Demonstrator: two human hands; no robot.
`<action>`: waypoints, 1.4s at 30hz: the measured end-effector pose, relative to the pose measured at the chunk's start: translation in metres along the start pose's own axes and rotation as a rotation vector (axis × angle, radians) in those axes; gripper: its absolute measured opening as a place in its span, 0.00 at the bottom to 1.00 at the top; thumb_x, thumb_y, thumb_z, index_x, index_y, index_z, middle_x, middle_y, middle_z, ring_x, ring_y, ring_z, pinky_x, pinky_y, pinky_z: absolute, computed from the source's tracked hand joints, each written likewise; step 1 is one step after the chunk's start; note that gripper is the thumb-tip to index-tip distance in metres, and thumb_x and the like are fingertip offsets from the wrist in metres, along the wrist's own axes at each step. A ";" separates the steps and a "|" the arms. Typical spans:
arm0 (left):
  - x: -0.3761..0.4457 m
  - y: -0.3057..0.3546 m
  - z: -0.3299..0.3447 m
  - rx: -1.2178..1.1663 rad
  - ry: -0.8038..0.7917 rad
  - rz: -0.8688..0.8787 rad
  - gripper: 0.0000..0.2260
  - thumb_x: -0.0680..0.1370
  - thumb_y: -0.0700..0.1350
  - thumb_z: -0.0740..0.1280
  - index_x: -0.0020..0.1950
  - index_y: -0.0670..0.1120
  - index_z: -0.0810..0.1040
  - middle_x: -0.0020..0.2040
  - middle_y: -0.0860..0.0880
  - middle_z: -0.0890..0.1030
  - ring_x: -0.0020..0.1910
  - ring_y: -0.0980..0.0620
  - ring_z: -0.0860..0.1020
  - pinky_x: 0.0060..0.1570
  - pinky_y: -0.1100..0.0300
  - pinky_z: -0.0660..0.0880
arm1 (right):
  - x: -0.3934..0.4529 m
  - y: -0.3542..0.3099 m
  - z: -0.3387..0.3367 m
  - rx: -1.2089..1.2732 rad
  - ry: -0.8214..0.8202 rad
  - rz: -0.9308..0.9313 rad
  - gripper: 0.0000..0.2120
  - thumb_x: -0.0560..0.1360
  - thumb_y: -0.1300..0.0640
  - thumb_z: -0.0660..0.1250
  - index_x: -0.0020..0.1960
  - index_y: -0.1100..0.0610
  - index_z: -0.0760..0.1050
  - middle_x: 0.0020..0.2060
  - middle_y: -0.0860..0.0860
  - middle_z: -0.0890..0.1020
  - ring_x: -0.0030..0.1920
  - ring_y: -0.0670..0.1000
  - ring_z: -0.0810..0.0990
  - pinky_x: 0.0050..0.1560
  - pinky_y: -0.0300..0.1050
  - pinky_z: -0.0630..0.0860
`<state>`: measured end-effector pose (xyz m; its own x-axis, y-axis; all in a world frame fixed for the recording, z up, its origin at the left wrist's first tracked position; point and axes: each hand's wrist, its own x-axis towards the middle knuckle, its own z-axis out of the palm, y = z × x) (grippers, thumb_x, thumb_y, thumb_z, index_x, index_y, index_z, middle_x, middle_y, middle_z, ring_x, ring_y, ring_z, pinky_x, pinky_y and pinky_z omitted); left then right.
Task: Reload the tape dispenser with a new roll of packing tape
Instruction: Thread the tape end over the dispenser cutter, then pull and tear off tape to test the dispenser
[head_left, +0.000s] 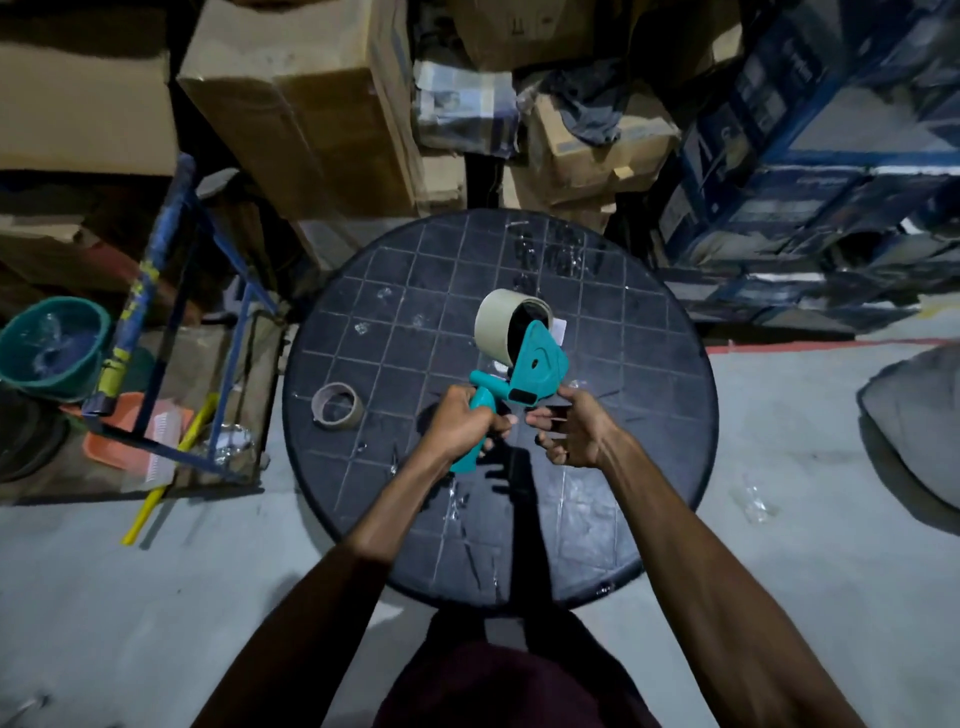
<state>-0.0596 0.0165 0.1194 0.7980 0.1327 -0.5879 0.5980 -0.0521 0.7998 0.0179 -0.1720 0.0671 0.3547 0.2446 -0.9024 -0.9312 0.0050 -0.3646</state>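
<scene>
Nearest the camera, two bare forearms are stretched forward over a dark red garment at the bottom edge. The teal plastic handle of the tape dispenser (524, 374) is wrapped by the curled fingers of the left hand (460, 423), and the tool is held above the table. Just to the right of that grip, the right hand (571, 434) is held at the dispenser's lower end with its fingers bent; whether anything is pinched between them cannot be told. Above the grip, a smooth beige roll of packing tape (501, 325) is seated on the dispenser, behind its triangular teal side plate. To the left of the grip, an empty brown cardboard core (337, 406) lies flat on the round table (649, 364), whose black top is scored into a grid of squares and strewn with crumpled clear scraps. No writing can be read. Farther out, stacked cardboard boxes (311, 104) are seen beyond the table, blue crates (810, 171) to the right, a green bucket (52, 345) far left, and a grey concrete floor (779, 519) beneath.
</scene>
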 end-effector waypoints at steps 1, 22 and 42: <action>-0.001 -0.006 0.003 0.005 -0.014 -0.005 0.12 0.73 0.37 0.74 0.53 0.34 0.79 0.36 0.44 0.83 0.27 0.50 0.74 0.28 0.59 0.71 | 0.001 0.006 -0.004 -0.020 0.007 -0.003 0.17 0.80 0.48 0.62 0.44 0.60 0.79 0.39 0.52 0.85 0.30 0.52 0.74 0.27 0.37 0.62; -0.087 -0.205 0.179 -0.018 0.175 -0.124 0.05 0.74 0.36 0.74 0.46 0.41 0.79 0.34 0.48 0.79 0.26 0.55 0.72 0.25 0.63 0.70 | 0.061 0.143 -0.172 -0.754 0.448 -0.469 0.01 0.70 0.63 0.77 0.40 0.59 0.88 0.37 0.51 0.88 0.40 0.48 0.85 0.52 0.41 0.81; -0.115 -0.337 0.216 0.097 0.320 -0.232 0.23 0.64 0.63 0.73 0.51 0.49 0.79 0.45 0.47 0.85 0.45 0.41 0.84 0.45 0.44 0.83 | 0.076 0.202 -0.192 -1.749 0.197 -0.967 0.22 0.68 0.57 0.79 0.61 0.52 0.80 0.57 0.49 0.80 0.54 0.54 0.77 0.46 0.50 0.79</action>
<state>-0.3366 -0.1950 -0.1087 0.5860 0.4527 -0.6721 0.7762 -0.0754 0.6260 -0.1271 -0.3390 -0.1190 0.7092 0.6504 -0.2721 0.5656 -0.7553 -0.3310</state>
